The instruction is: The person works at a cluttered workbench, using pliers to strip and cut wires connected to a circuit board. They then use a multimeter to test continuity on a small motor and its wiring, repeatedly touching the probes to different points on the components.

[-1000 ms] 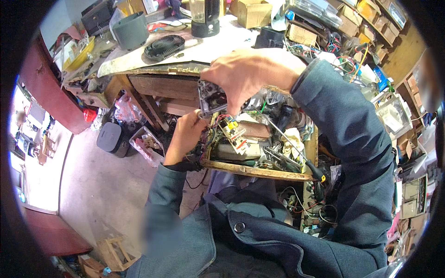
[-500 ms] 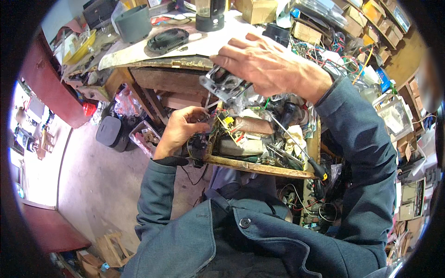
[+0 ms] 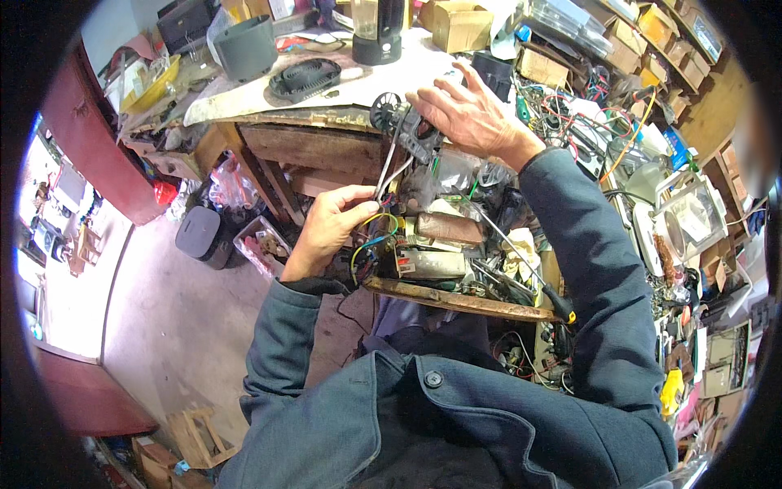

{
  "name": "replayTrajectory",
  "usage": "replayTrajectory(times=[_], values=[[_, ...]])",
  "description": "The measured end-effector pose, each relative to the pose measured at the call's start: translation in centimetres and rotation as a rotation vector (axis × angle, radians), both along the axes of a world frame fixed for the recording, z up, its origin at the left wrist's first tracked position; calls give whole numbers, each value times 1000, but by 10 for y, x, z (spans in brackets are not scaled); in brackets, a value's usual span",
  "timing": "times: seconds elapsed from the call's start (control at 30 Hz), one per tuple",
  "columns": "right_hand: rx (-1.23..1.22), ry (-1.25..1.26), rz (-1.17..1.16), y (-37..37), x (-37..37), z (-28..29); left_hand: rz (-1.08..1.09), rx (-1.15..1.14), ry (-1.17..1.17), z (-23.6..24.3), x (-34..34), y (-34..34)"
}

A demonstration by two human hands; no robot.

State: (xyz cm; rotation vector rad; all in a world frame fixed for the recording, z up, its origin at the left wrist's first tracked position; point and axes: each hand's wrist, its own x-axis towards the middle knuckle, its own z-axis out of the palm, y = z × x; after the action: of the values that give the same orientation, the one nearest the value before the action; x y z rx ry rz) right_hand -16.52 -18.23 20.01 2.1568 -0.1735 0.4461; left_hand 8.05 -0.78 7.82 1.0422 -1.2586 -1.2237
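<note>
Above an open wooden drawer (image 3: 456, 297), my right hand (image 3: 476, 118) grips a dark grey appliance part with a round spoked wheel (image 3: 388, 112) at one end. Its exact kind I cannot tell. From the part, pale cables (image 3: 391, 159) run down to my left hand (image 3: 334, 222), where thumb and fingers are closed on them. Thin yellow, green and blue wires (image 3: 366, 232) loop below the left fingertips. Inside the drawer are a brown block (image 3: 450, 229), a pale box-shaped piece (image 3: 432, 264) and tangled small parts. A long screwdriver (image 3: 562, 305) lies across its right side.
On the workbench (image 3: 342, 98) stand a dark round container (image 3: 246, 49), a black oval grille (image 3: 305, 78), a blender-like device (image 3: 377, 41) and a cardboard box (image 3: 460, 26). Piled wires and parts crowd the right. A black bin (image 3: 202, 236) stands on the floor at left.
My right hand has turned the part, bringing its round wheel into sight. Both hands have shifted slightly, and the yellow and blue wires now hang in a loop by my left hand.
</note>
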Motion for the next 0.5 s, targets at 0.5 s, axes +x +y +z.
replayTrajectory(times=[0.5], values=[[-139,-99,50,28,0,23,-303,556,108,4,3,1]])
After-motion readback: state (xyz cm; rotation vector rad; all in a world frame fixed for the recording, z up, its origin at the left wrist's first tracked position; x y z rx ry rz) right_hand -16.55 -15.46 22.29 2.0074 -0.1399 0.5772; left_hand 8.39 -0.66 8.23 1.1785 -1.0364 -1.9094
